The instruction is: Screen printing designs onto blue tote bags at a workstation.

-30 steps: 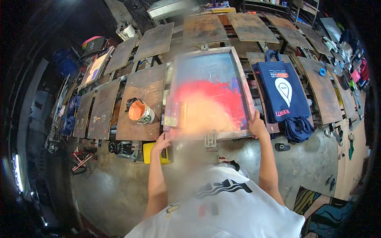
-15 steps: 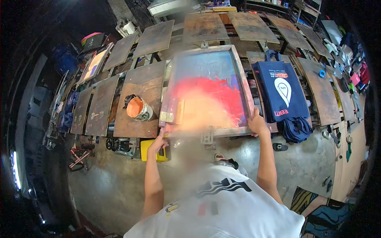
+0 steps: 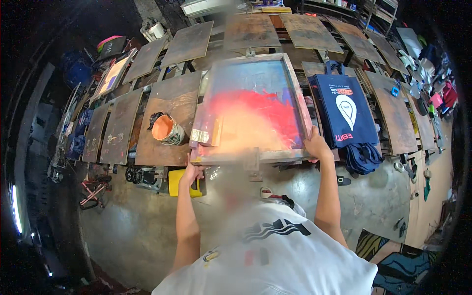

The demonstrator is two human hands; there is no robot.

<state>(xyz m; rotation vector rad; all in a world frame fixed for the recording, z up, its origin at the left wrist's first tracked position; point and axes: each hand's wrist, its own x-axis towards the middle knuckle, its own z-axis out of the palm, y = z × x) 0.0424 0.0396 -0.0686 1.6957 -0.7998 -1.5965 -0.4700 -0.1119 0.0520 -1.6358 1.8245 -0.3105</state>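
Observation:
A wooden-edged screen-printing frame lies in front of me, its mesh smeared with red and pale orange ink over blue. At its near left corner my left hand grips the edge, thumb upward and fingers curled below. My right hand is closed around the near right side of the frame. Inside the frame, along its left side, rests a wood-handled squeegee. A blurred vertical smear covers part of the frame's middle and near edge. What lies under the mesh is hidden.
Left of the frame, a bucket of orange ink stands on a brown board. To the right lies a stack of navy tote bags, straps hanging over the near edge. More boards line the back. A yellow container sits below the table edge.
The whole view has shifted slightly, so the table things appear a little higher and further left. Both hands keep their hold on the frame.

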